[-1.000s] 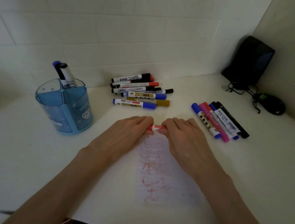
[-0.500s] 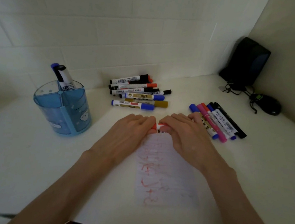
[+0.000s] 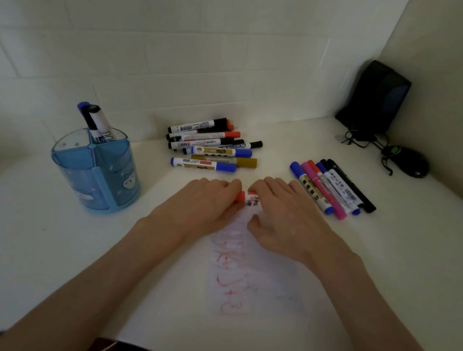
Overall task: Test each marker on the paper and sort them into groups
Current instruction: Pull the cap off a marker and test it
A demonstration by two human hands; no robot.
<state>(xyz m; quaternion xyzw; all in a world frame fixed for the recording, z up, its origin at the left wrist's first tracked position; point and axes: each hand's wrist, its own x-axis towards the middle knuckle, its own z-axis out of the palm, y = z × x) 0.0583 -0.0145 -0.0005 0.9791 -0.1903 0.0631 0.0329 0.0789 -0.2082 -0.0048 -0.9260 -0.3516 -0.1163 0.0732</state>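
Observation:
A red marker (image 3: 248,198) lies crosswise between my hands above the top edge of the paper (image 3: 255,277), which carries red scribbles. My left hand (image 3: 206,204) grips the marker's red cap end. My right hand (image 3: 283,216) grips its white barrel. Behind them, a pile of several markers (image 3: 213,147) lies near the wall. A second row of several markers (image 3: 331,187), blue, pink and black, lies to the right. A blue pen holder (image 3: 96,170) at the left holds two markers.
A white desk (image 3: 40,254) meets a tiled wall behind and a side wall at the right. A black speaker (image 3: 376,100) stands in the back right corner with a black mouse (image 3: 409,162) and cable beside it.
Both hands stay on the red marker at the paper's top edge. More of the red cap and printed barrel shows between them now.

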